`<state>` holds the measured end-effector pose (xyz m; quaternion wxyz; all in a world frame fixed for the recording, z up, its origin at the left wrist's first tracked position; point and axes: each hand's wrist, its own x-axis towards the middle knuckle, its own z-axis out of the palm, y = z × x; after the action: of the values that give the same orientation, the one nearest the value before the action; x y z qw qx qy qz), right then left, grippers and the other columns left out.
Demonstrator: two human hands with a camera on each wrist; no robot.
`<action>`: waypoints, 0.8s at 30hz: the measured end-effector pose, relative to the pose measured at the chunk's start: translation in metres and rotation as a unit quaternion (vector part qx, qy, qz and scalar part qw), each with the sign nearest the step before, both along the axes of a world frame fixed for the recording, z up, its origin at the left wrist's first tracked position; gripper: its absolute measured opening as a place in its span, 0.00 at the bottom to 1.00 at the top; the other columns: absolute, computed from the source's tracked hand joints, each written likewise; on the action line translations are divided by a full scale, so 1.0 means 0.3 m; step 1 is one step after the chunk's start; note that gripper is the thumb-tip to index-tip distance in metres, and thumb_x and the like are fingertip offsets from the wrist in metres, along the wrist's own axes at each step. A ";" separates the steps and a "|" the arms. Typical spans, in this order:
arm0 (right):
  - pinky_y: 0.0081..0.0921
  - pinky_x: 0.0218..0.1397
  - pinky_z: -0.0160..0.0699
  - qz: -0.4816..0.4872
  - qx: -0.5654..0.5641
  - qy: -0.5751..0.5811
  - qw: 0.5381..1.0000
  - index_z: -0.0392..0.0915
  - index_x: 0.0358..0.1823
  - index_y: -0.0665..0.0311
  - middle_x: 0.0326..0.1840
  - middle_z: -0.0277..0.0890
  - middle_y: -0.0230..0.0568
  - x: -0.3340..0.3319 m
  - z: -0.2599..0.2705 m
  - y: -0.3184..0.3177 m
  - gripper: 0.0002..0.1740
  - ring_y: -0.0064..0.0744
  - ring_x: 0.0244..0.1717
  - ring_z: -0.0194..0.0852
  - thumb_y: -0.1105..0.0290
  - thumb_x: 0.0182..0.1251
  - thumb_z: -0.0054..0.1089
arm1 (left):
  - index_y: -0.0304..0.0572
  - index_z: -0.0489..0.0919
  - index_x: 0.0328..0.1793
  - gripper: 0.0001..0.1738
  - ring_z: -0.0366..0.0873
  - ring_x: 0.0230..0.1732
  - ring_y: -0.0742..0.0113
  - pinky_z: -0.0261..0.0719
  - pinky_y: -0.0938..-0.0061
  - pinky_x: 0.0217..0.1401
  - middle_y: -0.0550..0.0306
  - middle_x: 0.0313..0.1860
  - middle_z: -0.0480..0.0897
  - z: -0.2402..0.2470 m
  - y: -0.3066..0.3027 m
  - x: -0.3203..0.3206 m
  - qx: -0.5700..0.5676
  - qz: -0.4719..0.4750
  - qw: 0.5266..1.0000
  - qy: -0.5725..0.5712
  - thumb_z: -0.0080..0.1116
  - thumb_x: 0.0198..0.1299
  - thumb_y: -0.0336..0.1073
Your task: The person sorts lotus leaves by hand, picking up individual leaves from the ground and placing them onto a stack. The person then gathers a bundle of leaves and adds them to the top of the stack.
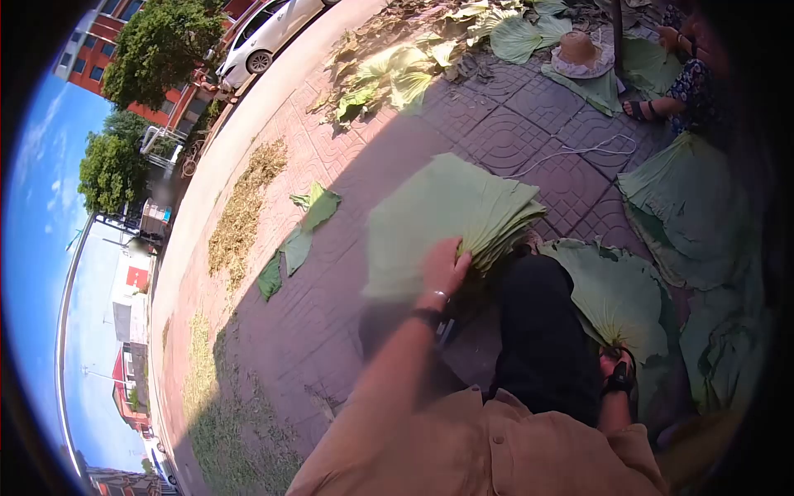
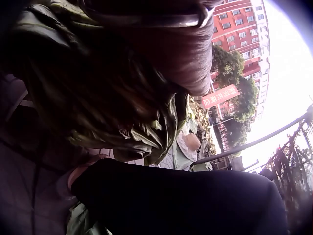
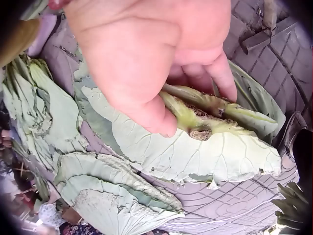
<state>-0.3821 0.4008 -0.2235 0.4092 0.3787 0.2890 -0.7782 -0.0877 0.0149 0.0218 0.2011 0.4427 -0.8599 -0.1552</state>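
My left hand (image 1: 442, 269) holds a thick stack of folded lotus leaves (image 1: 451, 207) by its gathered edge, the thumb on top. In the left wrist view the stack's crumpled underside (image 2: 98, 98) hangs in shadow below the wrist, and the fingertips are hidden. Low on the right, my right hand (image 1: 614, 372) pinches a large pale green lotus leaf (image 1: 616, 302) at its stem centre. The right wrist view has the thumb (image 3: 161, 117) on the near side of this folded leaf (image 3: 205, 156) and the fingers behind, around the brown-edged stem stub (image 3: 200, 133).
More lotus leaves (image 1: 682, 207) lie in overlapping piles at the right. A straw hat (image 1: 581, 54) rests on leaves near another person's sandalled foot (image 1: 649, 110). Small leaf pieces (image 1: 298, 244) and drying plant matter (image 1: 248, 207) are spread on the paving. A white car (image 1: 269, 37) stands beyond.
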 end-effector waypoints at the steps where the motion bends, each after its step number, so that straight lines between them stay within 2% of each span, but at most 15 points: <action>1: 0.41 0.51 0.71 0.004 -0.012 0.008 1.000 0.73 0.41 0.66 0.42 0.76 0.43 -0.024 0.030 -0.014 0.13 0.41 0.46 0.72 0.67 0.57 0.56 | 0.39 0.72 0.50 0.25 0.70 0.50 0.49 0.65 0.60 0.54 0.45 0.47 0.74 -0.001 0.003 0.000 -0.003 0.005 1.000 0.000 0.47 0.53 0.51; 4: 0.42 0.54 0.70 0.042 -0.061 0.006 0.997 0.73 0.42 0.66 0.45 0.74 0.44 -0.097 0.120 -0.049 0.13 0.42 0.48 0.71 0.68 0.57 0.54 | 0.42 0.73 0.50 0.25 0.70 0.49 0.50 0.66 0.61 0.53 0.48 0.47 0.75 -0.024 -0.004 0.008 -0.011 0.017 1.000 -0.003 0.46 0.54 0.52; 7: 0.43 0.58 0.63 0.030 -0.086 0.065 0.994 0.72 0.42 0.65 0.49 0.72 0.47 -0.166 0.188 -0.081 0.14 0.43 0.53 0.67 0.67 0.56 0.56 | 0.43 0.73 0.49 0.24 0.70 0.48 0.51 0.66 0.62 0.52 0.49 0.46 0.75 -0.040 -0.013 0.014 -0.020 0.011 1.000 0.006 0.47 0.53 0.52; 11: 0.44 0.50 0.75 0.069 -0.071 0.106 0.989 0.73 0.41 0.64 0.45 0.74 0.43 -0.278 0.362 -0.104 0.11 0.42 0.47 0.72 0.69 0.56 0.54 | 0.43 0.73 0.48 0.23 0.71 0.48 0.52 0.67 0.61 0.51 0.49 0.46 0.75 -0.072 -0.045 0.028 -0.017 0.008 1.000 0.017 0.44 0.55 0.52; 13: 0.42 0.47 0.77 0.046 -0.058 0.154 0.985 0.74 0.39 0.63 0.41 0.76 0.40 -0.325 0.439 -0.121 0.11 0.40 0.43 0.74 0.68 0.56 0.56 | 0.43 0.74 0.46 0.22 0.71 0.48 0.53 0.67 0.61 0.50 0.49 0.46 0.75 -0.062 -0.055 0.020 0.013 0.002 1.000 0.024 0.41 0.57 0.52; 16: 0.40 0.45 0.77 0.031 -0.059 0.208 0.976 0.75 0.39 0.61 0.38 0.78 0.36 -0.395 0.562 -0.137 0.11 0.37 0.41 0.76 0.66 0.56 0.58 | 0.41 0.74 0.45 0.23 0.71 0.48 0.52 0.66 0.61 0.50 0.46 0.47 0.75 0.007 -0.065 0.034 0.054 -0.067 0.991 -0.104 0.35 0.61 0.50; 19: 0.39 0.47 0.74 0.045 -0.109 0.247 0.962 0.75 0.40 0.61 0.40 0.77 0.36 -0.446 0.697 -0.159 0.11 0.36 0.42 0.75 0.66 0.56 0.58 | 0.38 0.73 0.42 0.23 0.70 0.47 0.48 0.66 0.60 0.49 0.42 0.46 0.75 -0.074 -0.101 0.042 0.215 -0.002 0.970 0.111 0.32 0.63 0.48; 22: 0.41 0.49 0.70 0.033 -0.115 0.256 0.959 0.75 0.42 0.60 0.44 0.76 0.36 -0.482 0.813 -0.199 0.12 0.36 0.47 0.71 0.66 0.55 0.58 | 0.35 0.73 0.46 0.21 0.72 0.49 0.50 0.68 0.63 0.49 0.43 0.47 0.76 -0.082 -0.133 0.079 0.154 -0.046 0.986 0.047 0.35 0.64 0.45; 24: 0.42 0.50 0.70 0.028 -0.111 0.274 0.955 0.75 0.42 0.59 0.46 0.75 0.36 -0.480 0.916 -0.223 0.13 0.37 0.49 0.70 0.66 0.55 0.58 | 0.42 0.74 0.47 0.15 0.71 0.48 0.49 0.69 0.62 0.48 0.46 0.45 0.76 -0.099 -0.116 0.108 0.101 -0.050 0.993 0.035 0.45 0.58 0.41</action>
<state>-0.5260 0.3339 0.0512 0.3754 0.0945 0.3129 -0.8673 -0.0554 -0.0199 -0.0080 0.1770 0.4115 -0.8534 -0.2665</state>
